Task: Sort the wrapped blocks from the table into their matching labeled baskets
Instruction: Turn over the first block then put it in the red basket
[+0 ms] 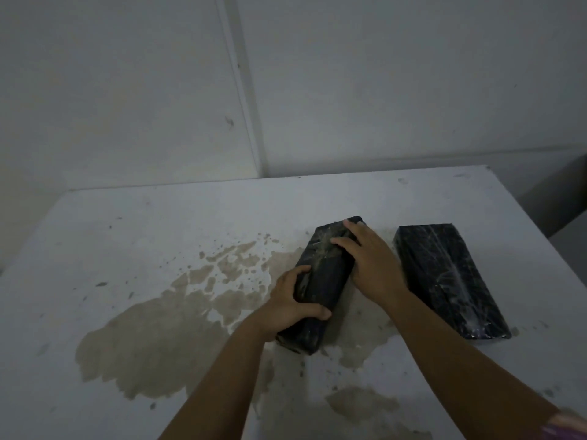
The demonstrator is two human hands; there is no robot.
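A long block wrapped in dark plastic point(327, 281) lies on the white table point(158, 236), angled from near left to far right. My left hand point(292, 303) grips its near left side, thumb over the top. My right hand point(371, 265) clasps its far right side, fingers spread across the top. A second dark wrapped block point(451, 284) lies flat to the right, apart from my hands. No basket is in view.
A large brownish stain point(165, 331) covers the table's left and middle. White wall panels point(127, 90) stand close behind the table. The table's right edge point(540, 236) drops off near the second block.
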